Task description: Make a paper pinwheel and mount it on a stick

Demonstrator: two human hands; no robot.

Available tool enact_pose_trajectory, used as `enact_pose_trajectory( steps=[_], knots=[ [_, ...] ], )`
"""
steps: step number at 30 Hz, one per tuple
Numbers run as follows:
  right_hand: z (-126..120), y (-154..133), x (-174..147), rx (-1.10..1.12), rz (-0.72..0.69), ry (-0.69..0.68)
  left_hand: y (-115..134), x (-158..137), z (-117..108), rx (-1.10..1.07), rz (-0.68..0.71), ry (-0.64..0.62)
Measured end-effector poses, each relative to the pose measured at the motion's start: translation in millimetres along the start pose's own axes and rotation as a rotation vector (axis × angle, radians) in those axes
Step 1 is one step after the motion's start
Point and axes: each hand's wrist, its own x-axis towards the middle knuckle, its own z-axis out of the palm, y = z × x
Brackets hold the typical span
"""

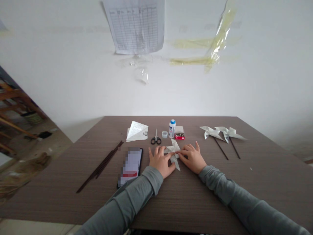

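A folded pinwheel made of printed paper (175,164) lies on the table between my hands, its blades pointing several ways. My left hand (160,160) holds it from the left, index finger on its centre, thumb low beside a blade and the other fingers spread. From the right, my right hand (192,159) closes its thumb and index finger at the same centre, little finger raised. Whether a small thing sits between those fingertips is hidden. Just beyond are black-handled scissors (156,139), a small clear cap (164,134), a white glue bottle with a blue lid (172,129) and a red box of small metal pins (180,136).
Two finished pinwheels (211,133) (230,133) on dark sticks lie at the right. Folded printed papers (137,131) rest at the back left. A bundle of dark sticks (102,164) and a phone (130,164) lie left of my hands. The wall (156,94) borders the table's far edge.
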Motion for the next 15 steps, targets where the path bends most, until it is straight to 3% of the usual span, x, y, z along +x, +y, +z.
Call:
enact_pose_trajectory(
  steps=[15],
  knots=[
    [3, -3, 2, -0.070, 0.012, 0.012, 9, -1, -5, 0.012, -0.015, 0.003]
  ],
)
